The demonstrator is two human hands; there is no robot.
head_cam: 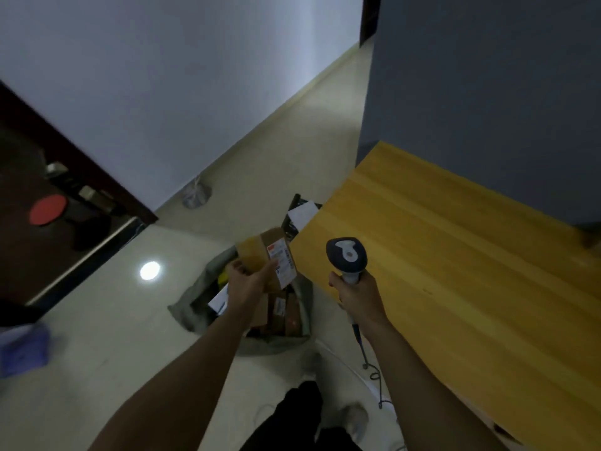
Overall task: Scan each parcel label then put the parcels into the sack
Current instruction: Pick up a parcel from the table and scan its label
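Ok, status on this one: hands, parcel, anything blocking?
Left hand grips brown cardboard parcel, white label up, over open grey sack. Right hand grips grey handheld scanner. Nothing blocking sack mouth.

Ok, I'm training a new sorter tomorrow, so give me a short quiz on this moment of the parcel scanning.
1. True or false: the left hand grips a cardboard parcel above the open grey sack on the floor.
2. What does the right hand hold? A) a tape roll B) a barcode scanner C) a pen
3. Fill the gap: the wooden table stands on the person's ____ side.

Key: 1 true; 2 B; 3 right.
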